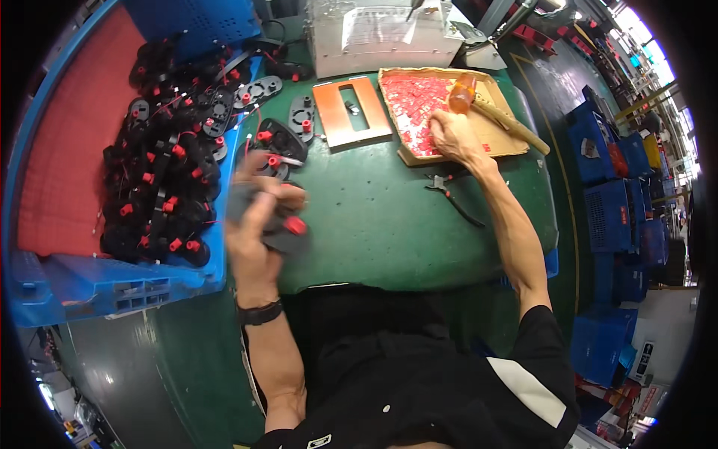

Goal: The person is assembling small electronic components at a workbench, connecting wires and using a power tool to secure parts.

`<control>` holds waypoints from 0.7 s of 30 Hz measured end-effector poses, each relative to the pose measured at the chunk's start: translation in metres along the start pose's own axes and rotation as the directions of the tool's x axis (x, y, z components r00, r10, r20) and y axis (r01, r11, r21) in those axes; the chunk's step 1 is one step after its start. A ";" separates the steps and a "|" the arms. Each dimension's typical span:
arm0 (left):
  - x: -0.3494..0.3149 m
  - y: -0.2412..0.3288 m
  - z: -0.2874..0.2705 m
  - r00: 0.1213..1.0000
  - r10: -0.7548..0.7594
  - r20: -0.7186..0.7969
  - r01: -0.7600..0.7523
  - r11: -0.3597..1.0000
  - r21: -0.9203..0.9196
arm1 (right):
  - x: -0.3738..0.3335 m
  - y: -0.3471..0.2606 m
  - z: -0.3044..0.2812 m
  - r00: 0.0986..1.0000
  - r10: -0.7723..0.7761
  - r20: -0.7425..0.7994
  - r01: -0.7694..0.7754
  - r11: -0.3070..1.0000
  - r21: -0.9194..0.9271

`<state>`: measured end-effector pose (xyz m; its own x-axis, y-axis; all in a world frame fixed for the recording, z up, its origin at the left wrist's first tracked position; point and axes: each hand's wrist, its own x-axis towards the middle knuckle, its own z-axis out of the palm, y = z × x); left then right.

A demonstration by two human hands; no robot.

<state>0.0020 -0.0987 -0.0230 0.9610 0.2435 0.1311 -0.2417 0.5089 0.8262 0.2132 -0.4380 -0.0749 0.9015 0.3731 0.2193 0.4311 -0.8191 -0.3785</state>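
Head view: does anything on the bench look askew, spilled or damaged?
Only mildly: the amber-headed mallet lies across the cardboard tray, its handle poking out past the right side. I see no clear spill or damage, but the dark part in the left hand is too blurred to check.

The person wears a black short-sleeved shirt [404, 374] with a slanting white panel [527, 393] on its right side, a small round white dot [386, 408] at the front and a little white-outlined rectangular marking [318, 441] lower left. A dark wristband [259, 313] circles the left wrist; both hands [456, 138] are bare.
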 end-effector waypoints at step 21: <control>-0.059 -0.085 0.025 0.925 0.373 0.074 -0.186 0.275 0.943 | -0.174 -0.084 0.018 0.953 -0.058 -0.297 0.159 0.931 0.329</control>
<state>-0.0311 -0.1772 -0.0871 0.8084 0.3544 0.4700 -0.1184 -0.6842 0.7196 0.0213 -0.4262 -0.0977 0.8228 0.2735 0.4982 0.5574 -0.5595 -0.6133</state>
